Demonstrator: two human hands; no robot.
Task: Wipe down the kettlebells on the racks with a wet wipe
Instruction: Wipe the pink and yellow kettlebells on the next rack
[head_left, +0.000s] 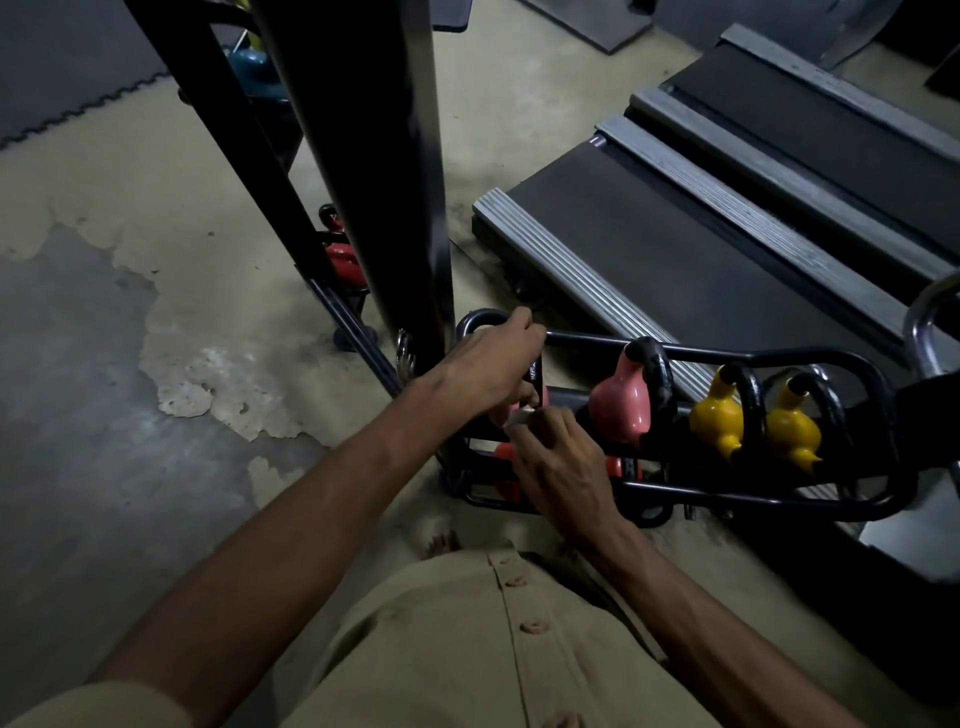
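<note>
Down at the left end of the rack (727, 357), the black handle of a pink kettlebell (474, 319) was gripped from above by the left hand (493, 366), whose fingers were curled around it. Just below, a wet wipe (520, 417) was pinched in the bent fingers of the right hand (558, 465) and was held against the pink body, which was mostly hidden by both hands. To the right on the same rack, a second pink kettlebell (621, 405) and two yellow kettlebells (717, 415) were seen, well apart from the hands. The rack was set on a concrete floor (156, 322) with peeled paint, beside treadmills (675, 234) and a black post (395, 156); a red kettlebell (343, 262) was partly covered by that post. The row was laid from left to right, and each kettlebell was tilted, with its handle raised and leaning to the right.
</note>
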